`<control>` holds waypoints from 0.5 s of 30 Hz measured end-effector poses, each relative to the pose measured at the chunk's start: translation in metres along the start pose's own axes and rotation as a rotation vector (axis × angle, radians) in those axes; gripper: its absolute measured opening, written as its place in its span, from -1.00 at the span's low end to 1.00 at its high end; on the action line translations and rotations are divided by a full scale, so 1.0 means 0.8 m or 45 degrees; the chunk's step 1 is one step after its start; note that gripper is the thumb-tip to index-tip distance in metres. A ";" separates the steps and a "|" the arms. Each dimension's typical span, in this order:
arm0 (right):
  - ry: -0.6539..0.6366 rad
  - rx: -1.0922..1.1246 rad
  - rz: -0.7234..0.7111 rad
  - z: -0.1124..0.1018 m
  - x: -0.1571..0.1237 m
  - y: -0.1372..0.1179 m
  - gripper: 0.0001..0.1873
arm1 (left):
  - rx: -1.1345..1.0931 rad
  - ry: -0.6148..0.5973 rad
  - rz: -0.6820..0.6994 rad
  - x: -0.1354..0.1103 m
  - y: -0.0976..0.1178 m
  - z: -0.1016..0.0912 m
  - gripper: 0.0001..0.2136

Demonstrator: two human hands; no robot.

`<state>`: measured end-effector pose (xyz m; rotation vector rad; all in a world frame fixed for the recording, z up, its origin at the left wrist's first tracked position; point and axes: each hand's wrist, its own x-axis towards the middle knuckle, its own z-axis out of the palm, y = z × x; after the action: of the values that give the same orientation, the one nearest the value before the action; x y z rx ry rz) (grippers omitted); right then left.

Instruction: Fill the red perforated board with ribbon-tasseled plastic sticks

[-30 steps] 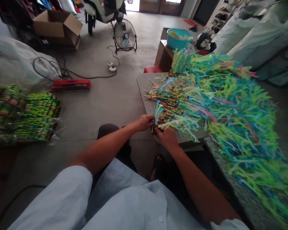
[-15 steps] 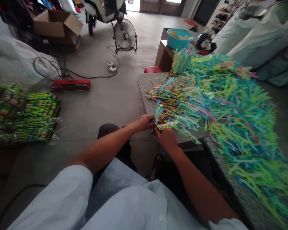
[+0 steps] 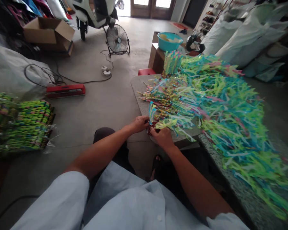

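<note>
Both hands work at the table corner, centre of the frame. Left hand [image 3: 140,124] looks pinched, fingertips on a small dark red piece [image 3: 152,125]; right hand [image 3: 163,136] pinches the same piece from the lower right. Exact finger contact is hidden, so can't tell which one carries the load.

Piece sits right at the near edge of the table [image 3: 137,83], probably so both hands reach it without stretching and the stone top backs it up. A blue-white tassel [image 3: 152,111] stands up just above the fingers; whether it's joined to the piece, can't tell.

Wrapped sticks [image 3: 162,95] lie side by side just above the hands, bare ends toward the left of the frame, streamers trailing right. Likely laid that way to keep ends accessible and strands from snagging. Big streamer heap [image 3: 225,95] fills the right of the frame, off the working corner, presumably as bulk stock kept out of the way.

Lower left of the frame: packed bundles [image 3: 30,123] in clear film, stacked flat, likely for compactness. Red bar-shaped device [image 3: 65,91] on the floor [image 3: 98,105], near them.
</note>
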<state>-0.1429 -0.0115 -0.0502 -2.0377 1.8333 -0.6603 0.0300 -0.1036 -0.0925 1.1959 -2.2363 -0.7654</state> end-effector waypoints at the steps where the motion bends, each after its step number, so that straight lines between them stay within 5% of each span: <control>1: 0.046 0.021 0.038 0.000 0.000 0.000 -0.76 | 0.001 -0.004 -0.007 0.000 0.001 -0.001 -0.87; 5: 0.181 0.313 0.133 0.001 -0.002 -0.002 -0.71 | -0.010 -0.011 -0.029 0.000 0.004 -0.003 -0.88; 10: -0.118 0.693 0.264 0.002 -0.003 0.009 -0.66 | -0.001 -0.001 -0.013 0.000 0.004 -0.001 -0.88; 12: -0.160 0.626 0.225 0.002 -0.003 0.016 -0.70 | 0.012 0.001 -0.007 0.000 0.003 0.001 -0.88; 15: -0.146 0.176 -0.082 0.000 -0.003 0.022 -0.81 | 0.020 -0.010 -0.005 0.001 0.003 0.002 -0.89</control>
<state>-0.1580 -0.0116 -0.0594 -2.0076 1.6182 -0.6538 0.0275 -0.1025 -0.0916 1.2069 -2.2511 -0.7567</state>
